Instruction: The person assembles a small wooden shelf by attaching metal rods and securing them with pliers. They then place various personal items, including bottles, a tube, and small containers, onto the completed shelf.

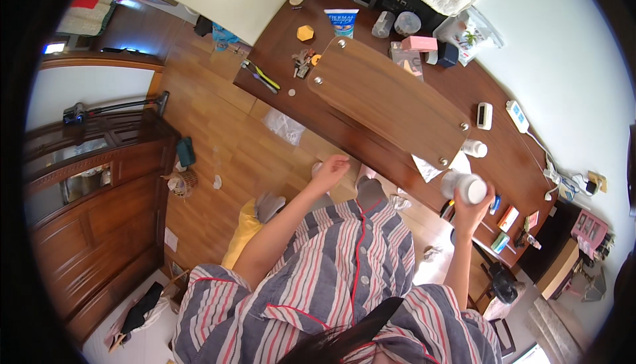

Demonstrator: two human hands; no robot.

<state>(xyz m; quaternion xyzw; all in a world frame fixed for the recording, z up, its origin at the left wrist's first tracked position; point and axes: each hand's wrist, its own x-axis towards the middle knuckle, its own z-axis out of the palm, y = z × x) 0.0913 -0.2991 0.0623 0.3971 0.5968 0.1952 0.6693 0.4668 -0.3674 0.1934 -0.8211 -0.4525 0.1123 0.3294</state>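
Observation:
A white lidded bottle point(472, 189) is in my right hand point(474, 213), tilted with its round cap toward me, over the desk's front edge. My fingers wrap round its side. My left hand point(331, 172) hangs in the air just off the desk's edge, fingers loosely bent and holding nothing. Beyond both hands lies a long wooden board point(391, 96) with metal studs at its corners. Beside the board's right end sits a second, smaller white bottle point(474, 149). White paper point(426, 168) sticks out from under that end.
On the brown desk point(318, 122) are keys point(303, 64), toothbrushes point(262, 76), a blue-and-white tube point(342, 22), a pink box point(419, 44), a small white clock-like device point(485, 116) and a power strip point(517, 116). A clear plastic bag point(283, 127) lies beyond the desk's left edge.

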